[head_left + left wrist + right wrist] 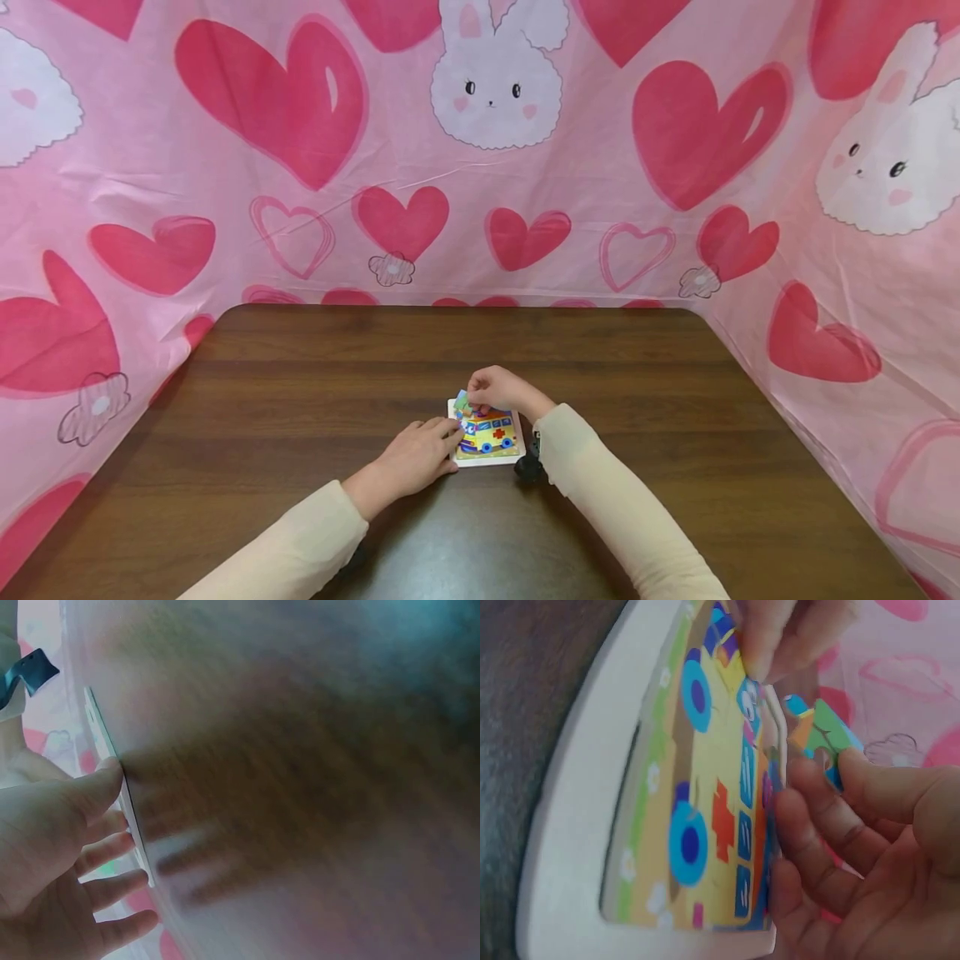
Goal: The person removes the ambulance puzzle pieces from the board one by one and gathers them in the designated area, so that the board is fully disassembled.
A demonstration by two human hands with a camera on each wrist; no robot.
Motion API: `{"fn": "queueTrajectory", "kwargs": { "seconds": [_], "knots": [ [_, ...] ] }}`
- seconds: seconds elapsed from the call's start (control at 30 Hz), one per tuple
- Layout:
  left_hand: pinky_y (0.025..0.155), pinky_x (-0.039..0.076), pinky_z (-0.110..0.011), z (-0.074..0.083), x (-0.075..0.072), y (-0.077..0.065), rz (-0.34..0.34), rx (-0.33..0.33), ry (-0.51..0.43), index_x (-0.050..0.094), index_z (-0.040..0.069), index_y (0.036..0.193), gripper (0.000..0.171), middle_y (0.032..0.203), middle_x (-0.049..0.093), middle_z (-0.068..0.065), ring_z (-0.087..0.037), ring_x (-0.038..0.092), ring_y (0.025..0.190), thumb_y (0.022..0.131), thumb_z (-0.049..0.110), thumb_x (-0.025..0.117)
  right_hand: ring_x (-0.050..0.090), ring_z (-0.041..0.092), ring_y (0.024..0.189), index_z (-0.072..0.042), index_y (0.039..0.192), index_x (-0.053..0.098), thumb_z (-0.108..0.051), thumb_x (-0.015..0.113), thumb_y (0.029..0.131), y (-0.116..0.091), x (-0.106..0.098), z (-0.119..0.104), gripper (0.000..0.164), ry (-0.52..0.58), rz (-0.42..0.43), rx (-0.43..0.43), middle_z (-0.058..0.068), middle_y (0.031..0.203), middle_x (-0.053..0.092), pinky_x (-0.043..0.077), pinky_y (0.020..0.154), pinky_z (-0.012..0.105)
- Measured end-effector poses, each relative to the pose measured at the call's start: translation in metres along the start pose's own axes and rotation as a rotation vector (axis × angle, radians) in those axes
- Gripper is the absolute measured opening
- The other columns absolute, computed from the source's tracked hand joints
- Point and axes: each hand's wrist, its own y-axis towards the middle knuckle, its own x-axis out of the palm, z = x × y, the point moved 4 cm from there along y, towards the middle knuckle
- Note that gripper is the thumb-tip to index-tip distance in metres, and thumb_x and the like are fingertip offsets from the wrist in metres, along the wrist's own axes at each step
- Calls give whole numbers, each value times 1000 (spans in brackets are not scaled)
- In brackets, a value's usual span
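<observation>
**Puzzle piece (826, 727) over the tray's (487, 462) far-left corner, in a right-hand pinch**

Right hand (498, 389): pinches the puzzle piece between thumb and curled fingers, other fingertips down by the far side of the picture. Piece jutting leftward from the pinch, mostly green with some blue, partly covered. Long axis of piece: cannot tell behind the fingers. Tilted against the plane of the tray in the right wrist view, not flat in it.

Key relation: piece above the far-left corner, overlapping the far rim from the head camera's angle; most of the tray nearward and to the right of the piece. Main thing to watch, in judgement: angle of piece against that corner. Contact between piece and picture: cannot tell.

Inside the tray, yellow ambulance (487, 435) with red cross. Long axis left to right, front toward the left hand (420, 452), wheels on the near side. Far strip of picture largely hidden under the right hand; gaps there, cannot tell.

Left hand: fairly straight fingers over the left rim, thumb by the near-left corner; no loose piece in its fingers. Touching tray. Nearer to the piece: right, as holder; left fingertips just nearward.

Tray on the wooden table (300, 392).
</observation>
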Motion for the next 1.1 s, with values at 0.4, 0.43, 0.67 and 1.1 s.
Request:
{"fn": "queueTrajectory", "kwargs": {
  "seconds": [0.4,0.43,0.67,1.1],
  "knots": [
    [84,42,-43,0,0,1,1,2,-8,58,2,122,48,121,53,-11,-26,50,111,86,34,63,56,19,66,-5,93,60,-13,57,91,-16,-56,44,9,119,148,77,6,77,60,45,58,30],
    [84,42,-43,0,0,1,3,4,-4,59,2,122,48,121,53,-11,-26,50,110,86,34,63,56,19,66,-4,93,60,-13,57,92,-18,-61,48,9,114,154,84,7,77,60,45,58,30],
    [84,42,-43,2,-1,0,18,9,-3,59,2,121,47,122,54,-11,-27,50,110,86,33,63,53,19,63,-2,91,60,-10,57,91,-29,-84,74,8,55,190,105,6,73,57,43,56,30],
    [84,42,-44,3,-2,0,6,8,-16,59,1,122,46,122,54,-11,-27,50,111,87,31,63,50,18,63,2,88,63,-6,58,89,-38,-97,96,10,-11,208,80,6,70,55,42,60,30]
  ]
}}
